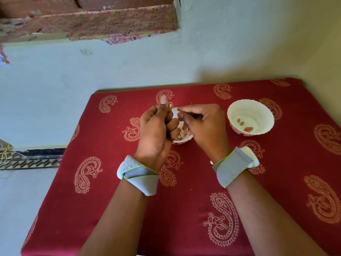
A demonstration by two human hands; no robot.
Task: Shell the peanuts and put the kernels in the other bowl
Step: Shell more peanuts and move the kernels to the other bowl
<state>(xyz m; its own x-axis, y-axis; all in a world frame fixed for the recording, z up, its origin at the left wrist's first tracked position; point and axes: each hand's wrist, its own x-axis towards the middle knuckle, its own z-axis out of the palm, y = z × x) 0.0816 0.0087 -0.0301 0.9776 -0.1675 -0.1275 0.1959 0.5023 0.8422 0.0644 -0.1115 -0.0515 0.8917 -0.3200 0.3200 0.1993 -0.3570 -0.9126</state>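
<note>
Over the near bowl (181, 140), a white one with peanut shells inside, my left hand (156, 128) is curled with the thumb up. It grips a peanut (170, 105) that peeks out beside the thumb. My right hand (204, 124) is close against it, its thumb and forefinger pinched at the peanut's near end. Most of the peanut is hidden by my fingers. The other white bowl (238, 108) stands to the right and holds several reddish kernels (248, 128).
Both bowls rest on a red paisley-printed cushioned surface (114, 191). It ends at a pale green wall behind and drops to the floor (22, 191) on the left. Grey straps wrap both my wrists.
</note>
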